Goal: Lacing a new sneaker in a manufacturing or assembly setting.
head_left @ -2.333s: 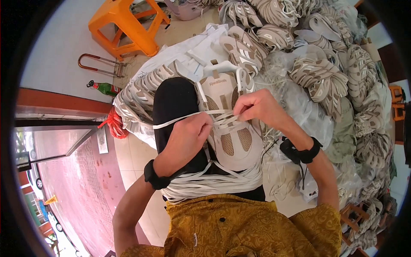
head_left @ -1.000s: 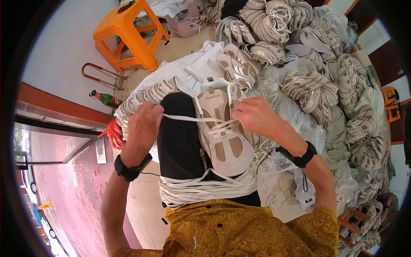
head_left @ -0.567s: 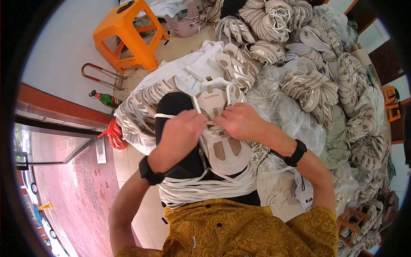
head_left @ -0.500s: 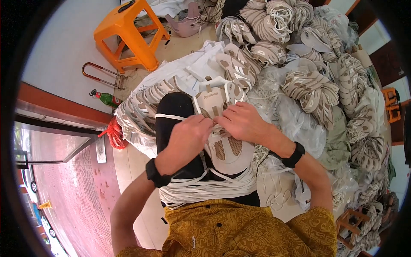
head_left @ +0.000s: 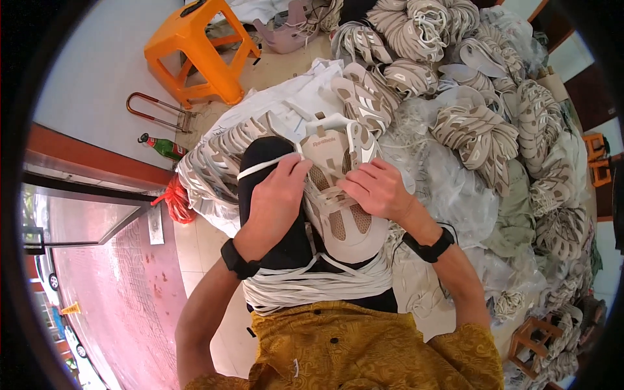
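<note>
A beige and white shoe upper (head_left: pixel 356 242) with brown mesh panels lies over my black-clad lap, its toe toward me and its tongue (head_left: pixel 327 144) pointing away. White lacing (head_left: pixel 330 200) crosses its middle. My left hand (head_left: pixel 278 195) is closed in a pinch at the upper's left eyelet edge. From its fingers a white shoelace (head_left: pixel 259 169) runs across my left knee. On the other side, my right hand (head_left: pixel 380 190) pinches a lace strand over the lacing, fingers curled. A thick bundle of white laces (head_left: pixel 312 287) lies across my thighs.
Stacks of similar uppers (head_left: pixel 478 133) and clear plastic bags (head_left: pixel 448 195) spread to the right. More uppers (head_left: pixel 214 156) lie left of my knee. An orange stool (head_left: pixel 195 55), green bottle (head_left: pixel 164 147) and red bag (head_left: pixel 177 200) stand along the left, near a glass door (head_left: pixel 97 221).
My left hand has moved left and away from me, drawing apart from the right. The lace across my knee now slants upward. My right hand has shifted slightly right.
</note>
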Action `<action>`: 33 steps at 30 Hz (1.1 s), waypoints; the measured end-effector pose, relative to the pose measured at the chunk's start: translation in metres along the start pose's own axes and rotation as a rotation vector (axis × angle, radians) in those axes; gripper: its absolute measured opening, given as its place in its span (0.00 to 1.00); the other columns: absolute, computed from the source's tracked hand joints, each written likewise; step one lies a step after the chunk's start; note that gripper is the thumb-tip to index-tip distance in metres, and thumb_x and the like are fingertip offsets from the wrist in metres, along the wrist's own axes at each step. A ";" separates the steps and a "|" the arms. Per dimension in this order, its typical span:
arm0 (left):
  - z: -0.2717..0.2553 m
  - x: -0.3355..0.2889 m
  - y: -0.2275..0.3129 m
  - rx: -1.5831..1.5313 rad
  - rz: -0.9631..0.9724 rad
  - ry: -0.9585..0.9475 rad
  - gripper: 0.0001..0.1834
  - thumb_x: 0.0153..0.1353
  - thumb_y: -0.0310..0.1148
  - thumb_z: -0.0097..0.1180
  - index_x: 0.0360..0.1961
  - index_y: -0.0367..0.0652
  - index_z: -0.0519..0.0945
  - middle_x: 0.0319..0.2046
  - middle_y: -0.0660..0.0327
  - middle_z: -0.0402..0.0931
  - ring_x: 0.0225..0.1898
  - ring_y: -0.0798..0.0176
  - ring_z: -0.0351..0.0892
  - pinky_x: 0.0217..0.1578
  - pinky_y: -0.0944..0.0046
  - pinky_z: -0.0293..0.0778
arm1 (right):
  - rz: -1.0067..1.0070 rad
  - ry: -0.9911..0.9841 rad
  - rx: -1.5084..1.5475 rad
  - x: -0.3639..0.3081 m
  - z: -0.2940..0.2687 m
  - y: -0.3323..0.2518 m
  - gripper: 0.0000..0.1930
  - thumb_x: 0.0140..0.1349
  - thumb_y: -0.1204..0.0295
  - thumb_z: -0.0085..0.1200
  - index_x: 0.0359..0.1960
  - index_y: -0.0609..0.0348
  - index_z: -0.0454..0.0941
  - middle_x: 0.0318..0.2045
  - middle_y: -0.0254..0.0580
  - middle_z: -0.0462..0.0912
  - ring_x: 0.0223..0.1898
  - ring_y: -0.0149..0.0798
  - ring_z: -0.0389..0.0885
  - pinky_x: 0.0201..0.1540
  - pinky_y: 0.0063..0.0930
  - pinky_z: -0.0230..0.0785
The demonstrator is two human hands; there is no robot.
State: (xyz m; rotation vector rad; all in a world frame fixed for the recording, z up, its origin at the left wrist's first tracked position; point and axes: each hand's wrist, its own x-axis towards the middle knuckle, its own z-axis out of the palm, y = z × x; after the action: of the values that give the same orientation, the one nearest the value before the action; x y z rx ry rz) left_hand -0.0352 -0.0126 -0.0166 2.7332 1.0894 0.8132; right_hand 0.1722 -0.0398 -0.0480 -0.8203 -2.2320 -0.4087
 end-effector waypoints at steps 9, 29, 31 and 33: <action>-0.001 0.020 -0.002 0.481 0.144 -0.155 0.15 0.44 0.26 0.50 0.37 0.40 0.70 0.37 0.56 0.67 0.23 0.65 0.70 0.21 0.71 0.71 | 0.021 0.078 0.037 0.007 0.002 -0.003 0.10 0.38 0.73 0.52 0.27 0.57 0.75 0.23 0.31 0.72 0.26 0.31 0.71 0.24 0.23 0.60; -0.048 -0.007 -0.049 0.179 0.073 -0.251 0.04 0.45 0.22 0.46 0.25 0.39 0.67 0.21 0.54 0.64 0.27 0.50 0.69 0.25 0.58 0.65 | 0.137 0.097 0.133 -0.008 0.005 -0.011 0.11 0.37 0.77 0.54 0.27 0.60 0.75 0.24 0.37 0.73 0.26 0.36 0.72 0.32 0.29 0.65; -0.043 -0.002 -0.037 0.234 0.126 -0.241 0.05 0.43 0.22 0.47 0.24 0.40 0.67 0.21 0.56 0.63 0.27 0.54 0.69 0.24 0.59 0.66 | 0.098 0.023 0.080 -0.010 -0.011 -0.002 0.10 0.37 0.77 0.53 0.27 0.60 0.74 0.24 0.37 0.72 0.26 0.36 0.71 0.32 0.29 0.65; -0.041 0.001 -0.029 0.325 0.195 -0.221 0.06 0.41 0.23 0.49 0.23 0.42 0.67 0.23 0.60 0.63 0.28 0.59 0.69 0.24 0.63 0.69 | 0.065 -0.044 0.020 -0.009 -0.015 0.005 0.09 0.38 0.77 0.51 0.26 0.60 0.73 0.23 0.37 0.71 0.26 0.36 0.71 0.34 0.28 0.65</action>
State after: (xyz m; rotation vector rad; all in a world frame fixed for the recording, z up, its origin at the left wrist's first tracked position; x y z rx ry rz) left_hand -0.0737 0.0049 0.0110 3.1424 0.9979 0.3606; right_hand 0.1877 -0.0479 -0.0433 -0.8973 -2.2399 -0.3398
